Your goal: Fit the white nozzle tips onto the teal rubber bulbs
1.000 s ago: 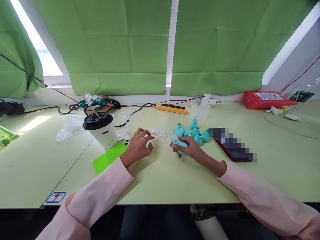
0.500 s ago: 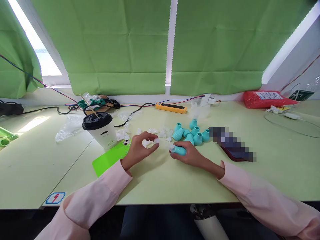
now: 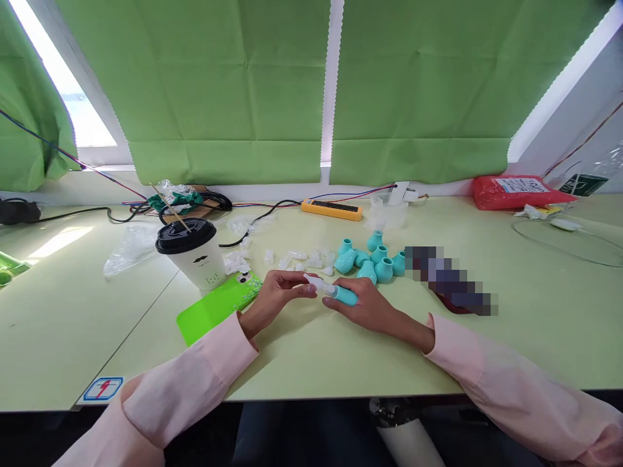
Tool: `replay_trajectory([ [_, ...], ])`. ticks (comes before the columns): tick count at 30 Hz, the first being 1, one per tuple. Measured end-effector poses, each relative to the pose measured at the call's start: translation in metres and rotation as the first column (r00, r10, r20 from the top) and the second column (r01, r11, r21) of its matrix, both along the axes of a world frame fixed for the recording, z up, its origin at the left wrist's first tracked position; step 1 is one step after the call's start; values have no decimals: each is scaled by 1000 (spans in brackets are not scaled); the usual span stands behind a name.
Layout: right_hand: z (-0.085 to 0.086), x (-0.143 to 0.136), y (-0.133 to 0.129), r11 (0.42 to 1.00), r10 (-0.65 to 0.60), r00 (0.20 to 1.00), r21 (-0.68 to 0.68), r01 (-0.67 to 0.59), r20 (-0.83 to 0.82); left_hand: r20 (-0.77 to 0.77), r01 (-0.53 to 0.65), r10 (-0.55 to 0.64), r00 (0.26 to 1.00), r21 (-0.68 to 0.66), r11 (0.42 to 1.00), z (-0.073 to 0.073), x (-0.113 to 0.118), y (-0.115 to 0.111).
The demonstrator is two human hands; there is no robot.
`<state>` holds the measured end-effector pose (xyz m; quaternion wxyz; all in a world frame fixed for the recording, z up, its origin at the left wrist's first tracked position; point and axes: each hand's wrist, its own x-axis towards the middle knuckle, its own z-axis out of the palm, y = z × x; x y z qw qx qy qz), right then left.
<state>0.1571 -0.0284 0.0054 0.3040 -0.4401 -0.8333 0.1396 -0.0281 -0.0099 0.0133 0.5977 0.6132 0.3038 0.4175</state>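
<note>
The right hand (image 3: 365,303) is wrapped around a turquoise bulb (image 3: 346,296), and the left hand (image 3: 273,295) pinches a clear tip (image 3: 318,284) that meets its mouth; whether it is fully seated I cannot tell. Just beyond, the other bulbs (image 3: 383,270) lie clustered on the surface (image 3: 311,363), visible necks bare, beside loose clear pieces (image 3: 315,261), so those appear unjoined.
</note>
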Motion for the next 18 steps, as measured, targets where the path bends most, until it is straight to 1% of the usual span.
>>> replay_trajectory([
  [3, 0, -2, -3, 999, -39, 997, 40, 36, 68, -4, -20, 20, 1000, 20, 1000, -2, -1, 2],
  [6, -2, -4, -6, 992, -91, 985, 104, 76, 146, -49, -12, 11, 999, -28, 1000, -1, -4, 3],
  [10, -4, -2, -6, 983, -109, 971, 171, 73, 214, -111, 5, -13, 994, -66, 998, 3, -6, 3],
  [14, -5, 1, -4, 979, -119, 964, 192, 73, 239, -57, 58, -66, 996, -124, 991, 3, -6, 4],
  [18, -4, 1, -5, 981, -86, 967, 190, 39, 242, -28, 76, -81, 996, -151, 986, 0, -5, 5],
])
